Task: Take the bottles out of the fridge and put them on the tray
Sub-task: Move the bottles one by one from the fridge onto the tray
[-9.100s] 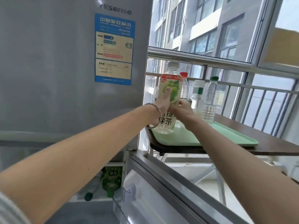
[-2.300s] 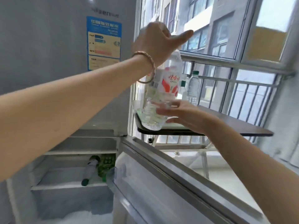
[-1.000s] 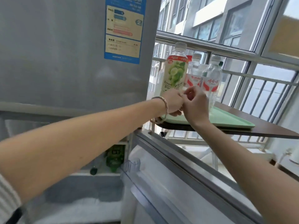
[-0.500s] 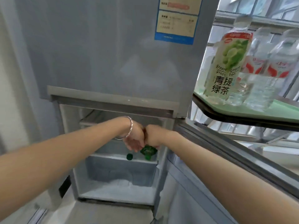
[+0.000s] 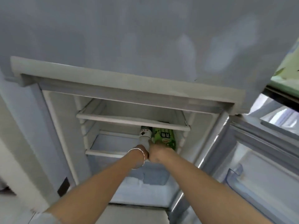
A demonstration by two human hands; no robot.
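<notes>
Two bottles lie side by side on the middle shelf [image 5: 103, 153] of the open lower fridge compartment. One is a clear bottle [image 5: 145, 136] with a dark label, the other a green bottle [image 5: 165, 137] to its right. My left hand [image 5: 144, 153], bracelet on the wrist, is closed around the near end of the clear bottle. My right hand [image 5: 157, 155] grips the near end of the green bottle. Both fists touch each other. A corner of the light green tray [image 5: 287, 79] shows at the upper right; the bottles on it are out of view.
The upper fridge door [image 5: 145, 38] is shut and fills the top of the view. An upper shelf [image 5: 129, 119] hangs just over the bottles. The lower door [image 5: 258, 159] stands open at the right with a clear door bin [image 5: 234, 175]. The dark table edge [image 5: 281, 96] juts out beneath the tray.
My view has dropped from the tray to the lower compartment. Both hands have gone deeper into the fridge and closed on the ends of the two lying bottles.
</notes>
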